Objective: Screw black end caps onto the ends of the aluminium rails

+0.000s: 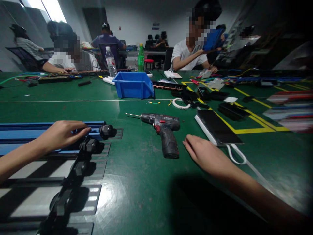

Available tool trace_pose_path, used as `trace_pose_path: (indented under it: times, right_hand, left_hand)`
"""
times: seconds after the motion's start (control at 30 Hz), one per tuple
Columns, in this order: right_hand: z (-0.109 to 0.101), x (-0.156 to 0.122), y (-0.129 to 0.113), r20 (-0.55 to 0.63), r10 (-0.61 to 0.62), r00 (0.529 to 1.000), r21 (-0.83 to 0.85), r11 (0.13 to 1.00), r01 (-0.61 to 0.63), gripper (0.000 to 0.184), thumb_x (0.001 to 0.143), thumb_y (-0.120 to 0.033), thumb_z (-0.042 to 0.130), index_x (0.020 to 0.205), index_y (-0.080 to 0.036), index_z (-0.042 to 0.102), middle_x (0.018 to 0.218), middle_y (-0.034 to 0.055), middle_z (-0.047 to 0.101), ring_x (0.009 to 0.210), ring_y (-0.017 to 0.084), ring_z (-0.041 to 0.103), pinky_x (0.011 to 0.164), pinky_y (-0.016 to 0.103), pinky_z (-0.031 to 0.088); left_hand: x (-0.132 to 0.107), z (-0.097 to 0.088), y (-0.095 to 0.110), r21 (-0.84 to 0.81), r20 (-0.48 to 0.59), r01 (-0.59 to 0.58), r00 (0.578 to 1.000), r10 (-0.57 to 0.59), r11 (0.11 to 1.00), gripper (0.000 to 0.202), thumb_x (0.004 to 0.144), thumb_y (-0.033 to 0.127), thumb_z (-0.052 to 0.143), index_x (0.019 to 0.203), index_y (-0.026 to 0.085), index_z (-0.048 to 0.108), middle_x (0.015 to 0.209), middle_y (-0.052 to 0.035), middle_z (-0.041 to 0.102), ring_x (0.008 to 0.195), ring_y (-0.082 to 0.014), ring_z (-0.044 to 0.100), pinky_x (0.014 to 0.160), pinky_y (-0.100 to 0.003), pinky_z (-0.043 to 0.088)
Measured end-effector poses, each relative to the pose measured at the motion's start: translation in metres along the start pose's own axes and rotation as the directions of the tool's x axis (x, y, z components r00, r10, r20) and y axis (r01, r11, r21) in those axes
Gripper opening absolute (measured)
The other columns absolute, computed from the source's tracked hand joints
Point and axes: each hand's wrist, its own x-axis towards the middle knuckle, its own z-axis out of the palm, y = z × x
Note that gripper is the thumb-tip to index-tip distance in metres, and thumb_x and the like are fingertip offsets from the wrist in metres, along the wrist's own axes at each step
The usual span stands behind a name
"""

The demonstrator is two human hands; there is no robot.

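Note:
My left hand [65,135] rests over the end of a blue rail [29,134], thumb and fingers pinched together close to a black cable gland [107,130]. What lies between those fingertips, if anything, is too small to tell. More black cable glands stand in a row on a dark bracket [74,160] towards me. My right hand [202,153] is low at the tabletop, its fingers curled and closed, their inner side hidden. Between the hands, nearer the right one, a black and red cordless drill [167,125] lies on its side, its long bit pointing left.
A blue bin [133,85] stands behind the drill on the green table [137,182]. Right of it are a white cable coil [181,103] and a phone-like device [217,125] with a white cable. Bottles, wires and black parts line the far side, where several people sit.

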Motion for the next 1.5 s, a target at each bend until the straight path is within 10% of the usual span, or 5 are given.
trace_pose_path:
  times: [0.1,0.27,0.57,0.97,1.5]
  right_hand:
    - [-0.008,0.0,-0.002,-0.023,-0.025,0.999,0.122,0.992,0.027,0.023,0.105,-0.031,0.042,0.091,-0.02,0.056,0.081,0.0035,0.063,0.075,0.02,0.064,0.071,0.033,0.044]
    - [-0.038,0.017,-0.043,-0.182,0.03,0.983,0.623,0.777,0.092,0.024,0.098,-0.037,0.058,0.118,-0.024,0.064,0.081,-0.0018,0.065,0.067,0.014,0.059,0.061,0.026,0.044]
    - [-0.028,0.107,-0.145,-0.107,-0.32,0.941,0.864,0.439,0.247,0.038,0.094,-0.024,0.06,0.131,-0.017,0.064,0.077,-0.0023,0.062,0.067,0.012,0.057,0.064,0.026,0.046]
    - [0.001,0.121,-0.146,0.002,-0.337,0.941,0.925,0.359,0.126,0.028,0.09,-0.022,0.065,0.117,-0.013,0.066,0.087,0.0026,0.066,0.082,0.015,0.063,0.075,0.03,0.05]
    - [0.001,0.119,-0.152,0.138,-0.438,0.888,0.973,0.227,-0.039,0.027,0.086,-0.018,0.071,0.112,-0.014,0.068,0.088,-0.0008,0.063,0.075,0.01,0.059,0.069,0.023,0.047]
  left_hand:
    - [0.005,-0.005,0.002,0.093,0.109,-0.141,0.985,0.13,0.986,0.031,0.098,0.042,0.058,0.103,0.017,0.075,0.09,-0.0051,0.072,0.075,-0.0149,0.064,0.07,-0.025,0.046]
    - [0.035,-0.013,0.038,0.031,-0.129,-0.168,0.977,0.17,0.985,0.023,0.099,0.035,0.057,0.096,0.016,0.07,0.086,-0.0032,0.07,0.072,-0.0133,0.062,0.069,-0.025,0.046]
    - [0.05,0.021,0.077,-0.062,-0.207,-0.348,0.921,0.329,0.935,0.023,0.098,0.026,0.057,0.118,0.015,0.06,0.077,-0.0012,0.067,0.061,-0.0115,0.059,0.06,-0.024,0.043]
    - [0.048,0.02,0.088,0.098,-0.001,-0.575,0.816,0.577,0.813,0.02,0.1,0.02,0.051,0.118,0.016,0.059,0.091,-0.0072,0.066,0.078,-0.0191,0.057,0.07,-0.035,0.041]
    - [0.05,0.028,0.09,-0.133,-0.029,-0.494,0.869,0.495,0.859,0.003,0.099,0.018,0.058,0.101,0.017,0.059,0.084,-0.0038,0.061,0.076,-0.0165,0.052,0.069,-0.033,0.037]
